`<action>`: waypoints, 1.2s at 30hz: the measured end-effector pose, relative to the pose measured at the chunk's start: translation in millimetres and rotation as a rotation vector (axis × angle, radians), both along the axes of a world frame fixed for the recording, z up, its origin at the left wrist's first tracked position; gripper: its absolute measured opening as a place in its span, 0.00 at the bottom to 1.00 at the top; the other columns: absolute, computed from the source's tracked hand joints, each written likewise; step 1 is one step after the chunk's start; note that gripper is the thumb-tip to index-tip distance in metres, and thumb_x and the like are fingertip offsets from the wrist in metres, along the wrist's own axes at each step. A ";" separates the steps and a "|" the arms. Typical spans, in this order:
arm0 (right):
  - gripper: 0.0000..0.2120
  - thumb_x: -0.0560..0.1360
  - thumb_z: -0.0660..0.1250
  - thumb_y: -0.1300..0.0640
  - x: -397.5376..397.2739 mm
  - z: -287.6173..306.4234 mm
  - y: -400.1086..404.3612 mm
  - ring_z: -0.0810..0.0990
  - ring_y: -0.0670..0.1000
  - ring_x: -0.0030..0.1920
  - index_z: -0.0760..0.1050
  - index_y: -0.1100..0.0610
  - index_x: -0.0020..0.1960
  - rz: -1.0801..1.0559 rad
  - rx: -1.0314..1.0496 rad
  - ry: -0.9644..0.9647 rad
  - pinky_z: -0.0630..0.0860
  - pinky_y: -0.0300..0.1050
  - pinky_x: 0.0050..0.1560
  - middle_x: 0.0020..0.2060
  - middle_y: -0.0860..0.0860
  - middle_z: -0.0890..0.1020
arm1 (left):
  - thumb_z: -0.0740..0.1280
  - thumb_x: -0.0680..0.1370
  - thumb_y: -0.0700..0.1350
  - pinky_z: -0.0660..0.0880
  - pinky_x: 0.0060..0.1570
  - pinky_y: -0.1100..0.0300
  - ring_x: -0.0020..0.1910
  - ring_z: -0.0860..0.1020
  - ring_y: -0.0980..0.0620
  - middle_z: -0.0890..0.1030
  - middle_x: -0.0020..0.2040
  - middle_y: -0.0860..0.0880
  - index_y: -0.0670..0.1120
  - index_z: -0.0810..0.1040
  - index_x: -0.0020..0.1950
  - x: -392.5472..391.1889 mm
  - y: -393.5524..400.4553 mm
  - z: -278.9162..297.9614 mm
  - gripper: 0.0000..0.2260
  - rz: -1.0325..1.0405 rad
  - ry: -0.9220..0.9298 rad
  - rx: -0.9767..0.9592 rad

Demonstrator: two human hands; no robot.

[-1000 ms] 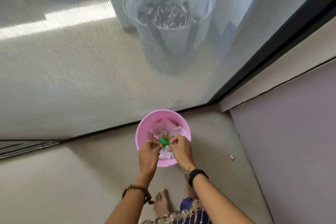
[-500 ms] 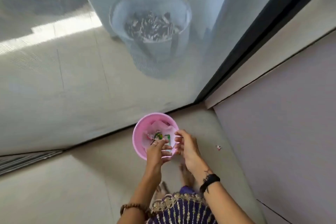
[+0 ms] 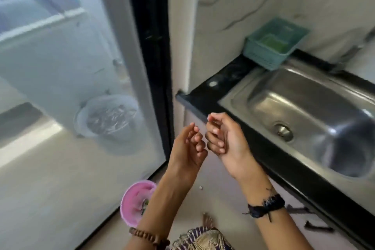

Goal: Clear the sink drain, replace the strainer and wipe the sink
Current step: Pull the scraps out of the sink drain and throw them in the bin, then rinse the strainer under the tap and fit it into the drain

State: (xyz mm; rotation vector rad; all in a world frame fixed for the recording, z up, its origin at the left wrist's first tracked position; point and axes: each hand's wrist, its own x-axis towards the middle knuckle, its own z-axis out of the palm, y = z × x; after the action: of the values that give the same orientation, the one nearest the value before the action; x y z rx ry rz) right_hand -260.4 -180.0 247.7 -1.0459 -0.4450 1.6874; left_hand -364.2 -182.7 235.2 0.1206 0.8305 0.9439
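Observation:
A stainless steel sink [image 3: 300, 107] is set in a black countertop [image 3: 205, 95] on the right, with a round metal drain [image 3: 283, 130] in its basin. My left hand [image 3: 188, 150] and my right hand [image 3: 227, 138] are raised side by side in front of the counter edge, left of the sink. Both have loosely curled fingers and hold nothing that I can see. A pink bin [image 3: 136, 203] with scraps in it stands on the floor below my left forearm, partly hidden by it.
A teal plastic basket [image 3: 272, 46] sits on the counter's back corner behind the sink. A glass door with a black frame [image 3: 150, 50] fills the left; a bucket [image 3: 107, 119] shows through it. The image is motion-blurred.
My view has swung up and right from the pink bin on the floor to the sink. Both hands have lifted away from the bin and hold nothing now.

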 end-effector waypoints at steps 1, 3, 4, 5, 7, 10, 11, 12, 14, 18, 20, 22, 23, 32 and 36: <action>0.13 0.77 0.57 0.56 20.0 7.6 -2.0 0.58 0.42 0.17 0.71 0.55 0.36 -0.068 0.015 -0.022 0.53 0.32 0.15 0.22 0.46 0.66 | 0.61 0.77 0.46 0.63 0.17 0.69 0.17 0.65 0.58 0.69 0.20 0.53 0.47 0.73 0.29 18.4 4.2 8.4 0.16 -0.069 0.028 0.029; 0.12 0.77 0.58 0.56 62.8 16.7 -6.0 0.58 0.41 0.16 0.71 0.56 0.36 -0.202 0.015 -0.046 0.52 0.32 0.15 0.22 0.46 0.67 | 0.61 0.77 0.46 0.63 0.17 0.69 0.17 0.65 0.59 0.70 0.21 0.53 0.48 0.75 0.28 61.0 12.6 16.6 0.17 -0.204 0.083 0.074; 0.12 0.77 0.58 0.56 81.4 18.7 -6.7 0.58 0.41 0.15 0.71 0.56 0.36 -0.254 0.005 -0.060 0.52 0.32 0.14 0.21 0.46 0.67 | 0.61 0.77 0.46 0.64 0.18 0.69 0.18 0.66 0.59 0.70 0.21 0.53 0.48 0.74 0.30 80.7 16.5 17.3 0.16 -0.262 0.115 0.097; 0.12 0.77 0.58 0.56 104.2 20.0 -7.8 0.58 0.41 0.15 0.71 0.56 0.36 -0.315 -0.003 -0.091 0.51 0.32 0.14 0.20 0.46 0.68 | 0.60 0.78 0.46 0.64 0.19 0.69 0.19 0.66 0.59 0.70 0.22 0.53 0.48 0.74 0.31 105.9 20.0 18.2 0.15 -0.332 0.149 0.121; 0.12 0.78 0.58 0.57 151.0 17.8 -8.2 0.59 0.41 0.14 0.73 0.57 0.37 -0.429 -0.029 -0.203 0.51 0.32 0.15 0.19 0.46 0.70 | 0.59 0.78 0.45 0.65 0.20 0.69 0.19 0.67 0.59 0.71 0.22 0.54 0.47 0.74 0.35 159.1 25.4 15.8 0.12 -0.459 0.198 0.151; 0.11 0.77 0.59 0.59 223.1 6.6 -6.1 0.61 0.41 0.14 0.74 0.57 0.38 -0.573 -0.089 -0.390 0.53 0.30 0.15 0.19 0.46 0.73 | 0.59 0.78 0.42 0.65 0.20 0.69 0.18 0.68 0.60 0.74 0.22 0.54 0.46 0.75 0.38 239.7 31.1 1.9 0.10 -0.614 0.269 0.190; 0.10 0.77 0.60 0.59 250.8 1.4 -5.5 0.62 0.41 0.14 0.75 0.56 0.38 -0.611 -0.109 -0.454 0.54 0.30 0.15 0.19 0.46 0.74 | 0.60 0.78 0.41 0.66 0.20 0.69 0.18 0.69 0.60 0.74 0.22 0.54 0.46 0.76 0.39 268.7 32.8 -3.1 0.09 -0.663 0.287 0.199; 0.09 0.76 0.61 0.59 278.3 -4.3 -5.1 0.63 0.41 0.15 0.75 0.55 0.38 -0.640 -0.137 -0.520 0.56 0.30 0.16 0.21 0.46 0.75 | 0.61 0.78 0.41 0.67 0.20 0.69 0.18 0.70 0.59 0.75 0.23 0.53 0.45 0.76 0.39 296.0 34.6 -8.6 0.08 -0.703 0.304 0.200; 0.07 0.75 0.63 0.58 327.4 -16.5 -5.1 0.65 0.41 0.17 0.75 0.54 0.38 -0.688 -0.205 -0.625 0.60 0.32 0.18 0.26 0.46 0.77 | 0.62 0.77 0.39 0.70 0.21 0.69 0.19 0.72 0.58 0.76 0.27 0.51 0.44 0.76 0.40 344.6 39.9 -20.3 0.07 -0.761 0.351 0.200; 0.05 0.73 0.65 0.57 420.1 -42.9 -12.8 0.74 0.46 0.31 0.75 0.52 0.39 -0.810 -0.296 -0.754 0.67 0.37 0.30 0.36 0.50 0.80 | 0.62 0.76 0.36 0.73 0.24 0.68 0.23 0.75 0.55 0.76 0.31 0.47 0.43 0.74 0.38 442.7 49.9 -43.0 0.08 -0.890 0.485 0.290; 0.04 0.73 0.65 0.58 460.3 -56.2 -18.1 0.77 0.51 0.37 0.75 0.52 0.39 -0.858 -0.350 -0.875 0.73 0.44 0.35 0.40 0.53 0.81 | 0.63 0.75 0.34 0.74 0.23 0.68 0.24 0.75 0.54 0.76 0.31 0.46 0.43 0.74 0.35 483.0 54.9 -54.7 0.10 -0.943 0.543 0.349; 0.03 0.73 0.66 0.57 499.9 -71.0 -22.4 0.80 0.57 0.45 0.75 0.55 0.46 -0.873 -0.419 -0.994 0.79 0.53 0.45 0.47 0.56 0.81 | 0.64 0.75 0.34 0.74 0.24 0.68 0.26 0.75 0.54 0.75 0.32 0.46 0.43 0.75 0.36 519.6 60.3 -66.6 0.09 -0.968 0.577 0.393; 0.08 0.73 0.67 0.56 517.2 -79.0 -23.5 0.79 0.58 0.51 0.75 0.57 0.52 -0.841 -0.457 -1.063 0.78 0.54 0.51 0.52 0.57 0.79 | 0.64 0.75 0.34 0.75 0.26 0.68 0.28 0.75 0.54 0.76 0.33 0.46 0.42 0.76 0.38 535.3 63.3 -73.6 0.07 -0.967 0.595 0.404; 0.37 0.67 0.70 0.38 551.3 -119.1 -9.3 0.64 0.55 0.65 0.63 0.53 0.69 -0.406 -0.654 -1.539 0.62 0.50 0.64 0.65 0.54 0.68 | 0.63 0.77 0.37 0.79 0.39 0.63 0.37 0.79 0.52 0.80 0.42 0.45 0.40 0.77 0.52 580.1 76.5 -107.8 0.06 -0.886 0.606 0.355; 0.36 0.67 0.70 0.40 540.7 -118.7 2.0 0.63 0.55 0.65 0.62 0.51 0.70 -0.317 -0.590 -1.551 0.61 0.49 0.64 0.64 0.53 0.67 | 0.62 0.78 0.38 0.77 0.43 0.60 0.39 0.78 0.51 0.79 0.41 0.45 0.38 0.75 0.53 564.2 91.3 -106.3 0.06 -0.928 0.459 0.199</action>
State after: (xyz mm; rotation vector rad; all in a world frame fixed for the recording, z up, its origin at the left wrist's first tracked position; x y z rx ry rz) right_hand 280.4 -178.0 129.0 -2.6138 -0.6653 0.3978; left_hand 200.0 -91.4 128.9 0.8445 0.9543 0.1035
